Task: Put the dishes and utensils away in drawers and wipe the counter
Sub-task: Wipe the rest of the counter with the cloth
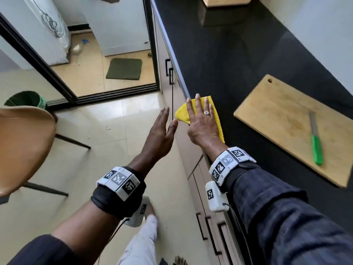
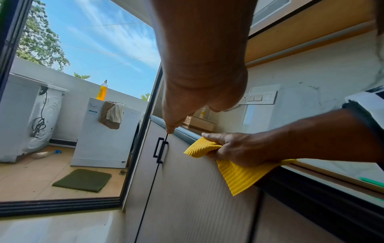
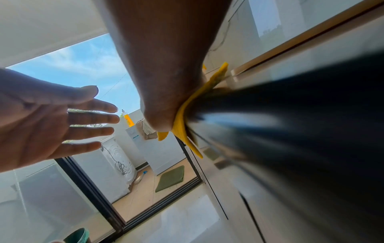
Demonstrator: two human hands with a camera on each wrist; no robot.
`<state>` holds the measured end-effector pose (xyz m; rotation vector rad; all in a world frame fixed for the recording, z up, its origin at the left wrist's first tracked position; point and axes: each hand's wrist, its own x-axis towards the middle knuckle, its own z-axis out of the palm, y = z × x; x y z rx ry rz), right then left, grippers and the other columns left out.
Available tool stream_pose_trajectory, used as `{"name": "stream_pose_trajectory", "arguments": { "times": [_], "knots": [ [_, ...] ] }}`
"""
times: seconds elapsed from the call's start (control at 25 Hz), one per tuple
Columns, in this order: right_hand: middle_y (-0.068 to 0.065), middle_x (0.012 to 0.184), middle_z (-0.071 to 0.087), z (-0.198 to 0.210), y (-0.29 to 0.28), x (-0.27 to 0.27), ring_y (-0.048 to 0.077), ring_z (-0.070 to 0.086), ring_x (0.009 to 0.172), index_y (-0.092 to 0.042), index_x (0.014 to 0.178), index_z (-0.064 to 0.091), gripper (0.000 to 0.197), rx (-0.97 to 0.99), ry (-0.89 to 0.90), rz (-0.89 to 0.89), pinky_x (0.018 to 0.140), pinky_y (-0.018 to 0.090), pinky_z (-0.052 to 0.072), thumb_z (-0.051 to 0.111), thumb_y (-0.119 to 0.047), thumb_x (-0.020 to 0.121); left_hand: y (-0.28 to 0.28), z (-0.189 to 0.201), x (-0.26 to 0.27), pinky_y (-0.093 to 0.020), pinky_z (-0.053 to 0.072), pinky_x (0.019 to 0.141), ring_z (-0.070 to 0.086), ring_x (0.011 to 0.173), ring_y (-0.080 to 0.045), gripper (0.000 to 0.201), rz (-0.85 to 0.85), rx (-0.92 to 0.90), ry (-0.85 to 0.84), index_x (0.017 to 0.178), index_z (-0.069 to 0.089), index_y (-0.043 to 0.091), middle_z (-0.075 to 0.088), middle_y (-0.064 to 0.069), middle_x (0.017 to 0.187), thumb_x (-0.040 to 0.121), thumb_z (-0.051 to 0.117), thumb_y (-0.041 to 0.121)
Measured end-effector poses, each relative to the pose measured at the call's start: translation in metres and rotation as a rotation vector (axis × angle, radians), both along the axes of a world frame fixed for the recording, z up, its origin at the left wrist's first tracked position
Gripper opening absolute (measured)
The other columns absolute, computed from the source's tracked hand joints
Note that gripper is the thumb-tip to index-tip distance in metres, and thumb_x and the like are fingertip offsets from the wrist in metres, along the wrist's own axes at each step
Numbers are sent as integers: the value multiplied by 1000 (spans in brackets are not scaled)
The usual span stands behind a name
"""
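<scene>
A yellow ribbed cloth [image 1: 214, 111] lies at the front edge of the black counter [image 1: 219, 64], one corner hanging over the edge [image 2: 239, 177]. My right hand [image 1: 200, 117] presses flat on the cloth with straight fingers, and its thumb [image 2: 209, 135] sits at the counter edge. Just left of the counter edge, in front of the cabinet doors, my left hand [image 1: 164, 127] hovers open and empty, its fingers straight and spread [image 3: 91, 120]. A wooden cutting board [image 1: 282, 119] lies to the right on the counter, with a green-handled knife [image 1: 316, 144] on it.
Below the counter are beige cabinet doors with black handles [image 1: 169, 71] and drawers [image 1: 210, 232]. A woven basket [image 1: 225, 0] stands at the far end of the counter. An orange chair [image 1: 23, 142] and a green bin [image 1: 26, 99] stand on the left, before a sliding door.
</scene>
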<state>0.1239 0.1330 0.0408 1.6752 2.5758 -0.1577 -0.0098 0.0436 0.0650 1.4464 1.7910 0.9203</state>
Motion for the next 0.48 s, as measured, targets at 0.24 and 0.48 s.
{"name": "stream_pose_trajectory", "arguments": {
  "times": [0.24,0.48],
  "knots": [
    [17,162,-13,-1,114,-67,41,-11,148,-18,155,-13,85,32,19,-107,122,50,-1,44,-18,92,138,5,-74,-21,13,115,14,149,-11,56,-63,-9,-78,153,28,16,20,-3,162,103,42,36],
    [15,163,-7,-4,203,-123,41,-5,149,-23,156,-8,77,54,71,-231,122,51,0,40,-40,98,260,1,-160,-40,25,119,29,145,-17,56,25,-69,-182,150,37,16,35,-6,156,101,45,42]
  ]
}}
